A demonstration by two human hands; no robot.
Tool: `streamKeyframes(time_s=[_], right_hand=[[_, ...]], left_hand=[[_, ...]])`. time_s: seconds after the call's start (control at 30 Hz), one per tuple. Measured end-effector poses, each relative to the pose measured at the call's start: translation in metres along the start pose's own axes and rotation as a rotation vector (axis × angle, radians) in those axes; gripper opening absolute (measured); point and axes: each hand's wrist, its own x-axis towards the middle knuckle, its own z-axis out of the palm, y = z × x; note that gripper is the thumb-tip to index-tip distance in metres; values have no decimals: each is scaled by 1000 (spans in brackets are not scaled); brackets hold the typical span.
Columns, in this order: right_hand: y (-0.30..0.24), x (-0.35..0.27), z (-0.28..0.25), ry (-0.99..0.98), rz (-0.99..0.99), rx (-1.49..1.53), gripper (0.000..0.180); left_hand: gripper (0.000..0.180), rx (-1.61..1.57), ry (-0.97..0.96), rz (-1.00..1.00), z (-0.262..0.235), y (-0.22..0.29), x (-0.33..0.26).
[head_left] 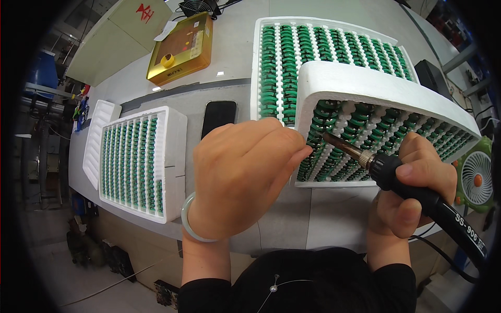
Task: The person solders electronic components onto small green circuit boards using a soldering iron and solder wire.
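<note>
My right hand (425,175) is wrapped round the black handle of a soldering iron (383,169). The iron's metal tip points left, at the green ring-shaped parts (324,117) in a tilted white foam tray (386,83); whether it touches one I cannot tell. At that tray's left edge, my left hand (240,169) is closed, thumb and fingers pinched together close to the tip. Whatever sits in that pinch is hidden or too thin to make out. The tilted tray leans up at its far side, partly covering a second foam tray (256,68) of green parts behind it.
Left on the table stands another foam tray (176,156) of green parts, beside a white foam lid (94,146). A phone (219,113) lies beyond my left hand, near a yellow box (180,49). A green fan (476,177) is at right; the iron's cable (443,255) hangs below.
</note>
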Motion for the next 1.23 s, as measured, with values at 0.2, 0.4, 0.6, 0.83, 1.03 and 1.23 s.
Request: streamKeyframes(time_s=[0.2, 0.4, 0.6, 0.83, 1.03, 1.23], right_hand=[[3, -2, -2, 3, -11, -4, 41], [2, -1, -3, -6, 11, -4, 40], [0, 2, -6, -7, -19, 43, 37], [-13, 4, -33, 239, -137, 36, 33], [-20, 0, -38, 315, -42, 24, 37], [-21, 1, -26, 233, -5, 17, 34]], left_hand=[[14, -11, 2, -18, 2, 1, 0], [14, -39, 9, -34, -1, 3, 0], [14, -96, 103, -21, -9, -2, -4], [11, -236, 153, -27, -20, 8, -9], [15, -220, -64, 106, -12, 6, -16], [16, 19, -17, 212, 8, -3, -28]])
